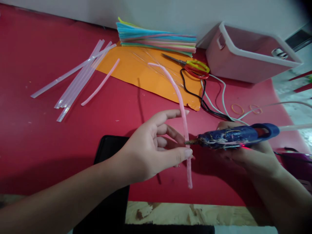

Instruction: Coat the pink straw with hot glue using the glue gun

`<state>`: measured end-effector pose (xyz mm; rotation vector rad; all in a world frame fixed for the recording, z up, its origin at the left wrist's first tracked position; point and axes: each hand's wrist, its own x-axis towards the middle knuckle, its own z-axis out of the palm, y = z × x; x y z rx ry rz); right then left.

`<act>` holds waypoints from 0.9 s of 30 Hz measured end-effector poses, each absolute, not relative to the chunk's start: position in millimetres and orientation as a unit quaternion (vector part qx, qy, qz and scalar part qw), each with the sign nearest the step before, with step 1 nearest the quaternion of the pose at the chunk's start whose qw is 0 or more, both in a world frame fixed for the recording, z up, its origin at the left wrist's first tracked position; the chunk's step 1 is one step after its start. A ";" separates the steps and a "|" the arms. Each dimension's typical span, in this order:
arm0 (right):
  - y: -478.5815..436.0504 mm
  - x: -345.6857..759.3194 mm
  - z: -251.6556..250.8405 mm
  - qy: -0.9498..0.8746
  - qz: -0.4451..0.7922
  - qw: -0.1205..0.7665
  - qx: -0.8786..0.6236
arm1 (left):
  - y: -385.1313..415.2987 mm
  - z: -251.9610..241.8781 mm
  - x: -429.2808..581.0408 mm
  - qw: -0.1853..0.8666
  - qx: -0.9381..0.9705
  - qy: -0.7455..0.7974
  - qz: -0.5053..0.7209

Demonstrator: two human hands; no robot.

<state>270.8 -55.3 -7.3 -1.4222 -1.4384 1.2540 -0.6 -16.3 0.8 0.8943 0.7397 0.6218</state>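
A bent pink pipe cleaner (179, 94) stands between the thumb and fingers of my left hand (151, 149), its lower end hanging below the thumb. My right hand (255, 159) is wrapped round a blue hot glue gun (226, 136) with a red light glowing on its side. The gun's metal nozzle points left and meets or nearly meets the pipe cleaner just above my left thumb. A clear glue stick (294, 127) sticks out of the gun's back. Part of my right hand's fingers is hidden behind the gun.
Clear glue sticks (75, 81) and a shorter pink pipe cleaner (101, 83) lie on the red table (48, 136). Behind are an orange envelope (131, 70), scissors (195, 66), a bundle of coloured pipe cleaners (156, 37) and a pink bin (239, 61). Cords (216, 112) run at right; a black device (109, 149) lies below my left forearm.
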 end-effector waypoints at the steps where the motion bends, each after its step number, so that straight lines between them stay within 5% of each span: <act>1: -54.4 269.8 -6.8 -0.557 0.490 0.375 -0.556 | -16.1 0.8 -0.8 0.793 0.414 0.342 0.287; 27: -57.9 256.9 2.1 -0.463 0.482 0.424 -0.611 | -16.5 2.6 -2.4 0.798 0.428 0.321 0.278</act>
